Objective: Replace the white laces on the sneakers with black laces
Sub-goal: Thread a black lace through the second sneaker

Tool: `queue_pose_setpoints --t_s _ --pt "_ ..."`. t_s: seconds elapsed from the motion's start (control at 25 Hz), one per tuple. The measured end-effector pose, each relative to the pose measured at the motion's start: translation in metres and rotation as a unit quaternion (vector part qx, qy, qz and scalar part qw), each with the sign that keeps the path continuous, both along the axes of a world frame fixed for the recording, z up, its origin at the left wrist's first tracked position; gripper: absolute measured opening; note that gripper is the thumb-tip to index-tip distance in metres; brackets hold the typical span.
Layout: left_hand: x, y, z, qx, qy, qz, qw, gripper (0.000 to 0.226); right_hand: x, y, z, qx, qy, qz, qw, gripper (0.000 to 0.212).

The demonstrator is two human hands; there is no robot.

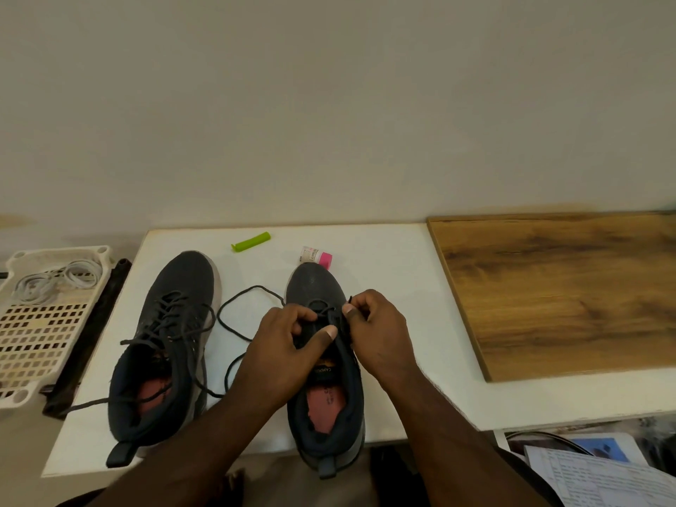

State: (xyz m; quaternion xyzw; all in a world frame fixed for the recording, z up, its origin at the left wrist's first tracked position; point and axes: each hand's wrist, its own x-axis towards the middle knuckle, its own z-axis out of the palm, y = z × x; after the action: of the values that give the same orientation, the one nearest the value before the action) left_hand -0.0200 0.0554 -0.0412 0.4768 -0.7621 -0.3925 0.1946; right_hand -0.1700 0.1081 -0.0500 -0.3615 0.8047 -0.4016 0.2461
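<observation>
Two dark grey sneakers stand on a white board (384, 258). The left sneaker (172, 345) is threaded with a black lace, its ends loose. The right sneaker (322, 364) has a black lace (234, 305) low in its eyelets, with a long loop lying between the shoes. My left hand (289, 345) grips the right sneaker's tongue and lacing area. My right hand (376, 331) pinches the black lace end by the right-side eyelets. The white laces (58, 281) lie coiled in a cream basket at the left.
The cream perforated basket (40, 334) sits left of the board beside a dark bar (91, 334). A green clip (251, 241) and a pink-capped tube (317, 255) lie behind the shoes. A wooden board (559, 290) lies to the right; papers (592, 473) are at lower right.
</observation>
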Motion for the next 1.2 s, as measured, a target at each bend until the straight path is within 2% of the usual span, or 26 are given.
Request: queue_pose_setpoints --t_s 0.2,0.32,0.44,0.52,0.64,0.68,0.76,0.88,0.96,1.08,1.2 --pt "-0.010 -0.009 -0.001 -0.018 -0.002 -0.040 0.999 0.020 -0.002 -0.003 -0.004 -0.036 -0.093 -0.058 0.993 0.013" --pt "-0.008 -0.011 -0.002 -0.040 0.000 -0.041 0.998 0.027 -0.003 -0.003 -0.003 -0.033 -0.063 -0.030 0.997 0.005" --pt "-0.004 -0.013 0.001 -0.082 0.006 -0.093 0.992 0.024 0.000 -0.004 -0.002 -0.010 -0.037 -0.001 0.999 0.013" --pt "-0.004 -0.015 0.004 -0.089 -0.014 -0.138 0.986 0.027 0.001 -0.004 -0.002 -0.007 -0.034 -0.025 0.999 0.016" --pt "-0.005 -0.016 0.006 -0.110 -0.060 -0.150 0.981 0.032 -0.001 -0.003 0.003 -0.086 -0.102 -0.107 0.985 0.014" --pt "-0.006 -0.015 0.005 -0.112 -0.070 -0.150 0.980 0.033 -0.002 -0.003 0.004 -0.106 -0.093 -0.125 0.982 0.013" --pt "-0.006 -0.013 0.004 -0.115 -0.084 -0.153 0.978 0.033 -0.005 -0.003 0.004 -0.089 -0.051 -0.109 0.989 0.011" --pt "-0.005 -0.010 0.003 -0.114 -0.082 -0.154 0.978 0.032 -0.005 -0.003 -0.001 -0.031 -0.113 -0.046 0.992 0.007" --pt "-0.005 -0.010 0.003 -0.115 -0.084 -0.152 0.978 0.032 -0.003 -0.004 -0.002 -0.025 -0.093 -0.043 0.994 0.007" --pt "-0.007 -0.012 0.000 -0.104 -0.092 -0.151 0.979 0.033 -0.001 -0.002 0.005 -0.097 -0.052 -0.083 0.990 0.012" --pt "-0.009 -0.012 0.000 -0.099 -0.103 -0.154 0.978 0.034 -0.001 0.000 0.012 -0.170 -0.039 -0.105 0.979 0.005"
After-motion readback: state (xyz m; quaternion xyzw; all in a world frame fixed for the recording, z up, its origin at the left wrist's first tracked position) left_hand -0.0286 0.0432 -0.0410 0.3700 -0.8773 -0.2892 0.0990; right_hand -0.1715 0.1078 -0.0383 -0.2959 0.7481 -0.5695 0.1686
